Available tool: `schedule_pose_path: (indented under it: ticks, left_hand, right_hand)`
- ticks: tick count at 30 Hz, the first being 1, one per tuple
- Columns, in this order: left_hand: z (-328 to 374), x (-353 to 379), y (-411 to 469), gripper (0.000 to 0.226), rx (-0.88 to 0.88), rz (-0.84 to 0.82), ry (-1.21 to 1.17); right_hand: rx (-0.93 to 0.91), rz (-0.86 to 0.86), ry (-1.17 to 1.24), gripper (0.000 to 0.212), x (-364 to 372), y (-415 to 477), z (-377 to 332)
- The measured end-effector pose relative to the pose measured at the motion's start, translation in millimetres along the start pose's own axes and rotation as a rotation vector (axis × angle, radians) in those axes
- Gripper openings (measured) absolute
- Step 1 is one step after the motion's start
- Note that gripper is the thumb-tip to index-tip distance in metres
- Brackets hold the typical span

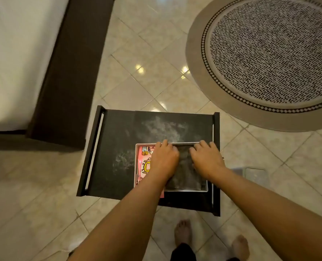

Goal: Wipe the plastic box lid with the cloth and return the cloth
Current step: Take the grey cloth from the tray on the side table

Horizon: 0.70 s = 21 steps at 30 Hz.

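Two hands (164, 159) (207, 159), one box (137, 166), one table (115, 140), one round rug (269, 59), two bare feet (182, 232) (240, 245)

Support: low black rectangular table (115, 147) with dusty smears on beige tiled floor (147, 81) | On it: white-rimmed plastic box (137, 166), near right.

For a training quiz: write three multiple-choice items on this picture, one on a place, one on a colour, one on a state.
1. Where does the white box sit?
A. on the round rug
B. on the black table
C. on the floor tiles

2. What colour is the cloth in the box?
A. dark grey
B. yellow
C. blue

3. How are the hands placed?
A. both raised in the air
B. one on the rug
C. both down on the cloth

Key: 1 B, the black table lies under the box; 2 A, the cloth looks dark grey; 3 C, left hand and right hand press on it.
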State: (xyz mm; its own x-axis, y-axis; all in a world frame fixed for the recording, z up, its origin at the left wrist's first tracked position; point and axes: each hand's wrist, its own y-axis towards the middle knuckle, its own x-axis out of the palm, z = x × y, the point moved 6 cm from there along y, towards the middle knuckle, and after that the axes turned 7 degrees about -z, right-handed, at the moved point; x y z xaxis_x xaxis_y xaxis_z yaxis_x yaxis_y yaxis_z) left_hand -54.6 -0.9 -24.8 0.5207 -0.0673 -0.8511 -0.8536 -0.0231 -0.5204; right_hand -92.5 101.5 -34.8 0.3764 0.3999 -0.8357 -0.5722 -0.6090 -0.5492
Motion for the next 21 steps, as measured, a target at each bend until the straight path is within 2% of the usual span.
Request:
schedule_pose_path:
  ticks: [4, 9, 14, 17, 19, 21]
  left_hand:
    - [5, 8, 10, 0.015, -0.035, 0.007, 0.064]
    - [10, 25, 15, 0.023, -0.086, -0.028, 0.05]
    - [11, 27, 16, 0.023, -0.073, -0.037, -0.043]
    - [2, 16, 4, 0.018, -0.13, -0.005, -0.248]
    - [-9, 2, -8, 0.012, -0.152, 0.039, -0.496]
    - [-18, -10, -23, 0.009, -0.13, 0.045, -0.825]
  right_hand:
    - [0.053, 0.062, -0.035, 0.026, 5, 7, -5]
    - [0.09, 0.104, -0.009, 0.022, 13, 13, -7]
    - [0.101, 0.034, 0.074, 0.02, 20, 16, -7]
    - [0.057, 0.008, 0.141, 0.026, 12, 11, -3]
    - [0.016, 0.012, 0.234, 0.033, 3, 1, 4]
    - [-0.002, 0.034, 0.459, 0.028, -14, -15, 14]
